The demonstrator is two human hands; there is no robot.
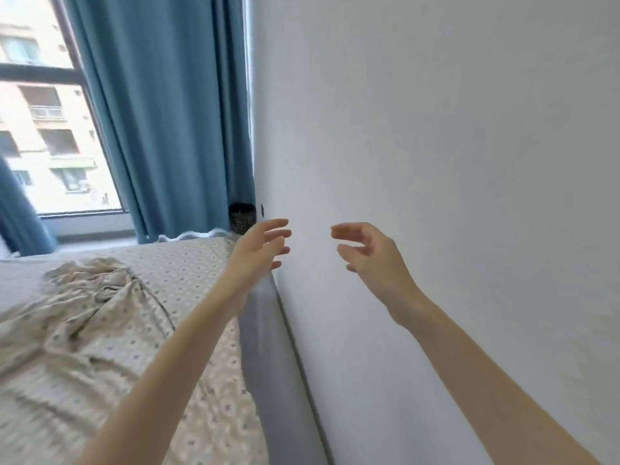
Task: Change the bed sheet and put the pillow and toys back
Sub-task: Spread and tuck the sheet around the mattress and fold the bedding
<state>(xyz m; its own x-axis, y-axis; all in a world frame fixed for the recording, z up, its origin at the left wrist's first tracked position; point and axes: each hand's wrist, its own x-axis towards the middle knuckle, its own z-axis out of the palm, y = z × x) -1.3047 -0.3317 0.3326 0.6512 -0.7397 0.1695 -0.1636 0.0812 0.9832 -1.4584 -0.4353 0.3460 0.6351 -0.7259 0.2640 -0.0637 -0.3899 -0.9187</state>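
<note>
1. This is the view from the head camera. We hold both arms out in front of us, toward the white wall (453, 129).
2. Our left hand (260, 251) is open. Its fingers (278, 233) are spread and bent only a little. It holds nothing. It hangs just above the far end of the grey headboard (268, 347). We cannot tell if it touches the headboard.
3. Our right hand (372, 253) is open too. Its fingers (345, 230) curl loosely, and the thumb is apart from them. Nothing is in it. It floats in front of the wall, and we cannot tell if it touches the wall.
4. The two hands are near each other, with a gap of bare wall between them. The palms face each other.
5. The bed sheet (188, 280) is cream with small dots. It lies on the bed, on our left, right beside the headboard. The far part is flat. The part under our left arm is crumpled, with a bunched heap (84, 297) farther left.
6. Past the bed hangs a blue curtain (161, 112), next to a window (40, 112). A small dark pot (242, 218) sits in the corner between the curtain and the wall.
</note>
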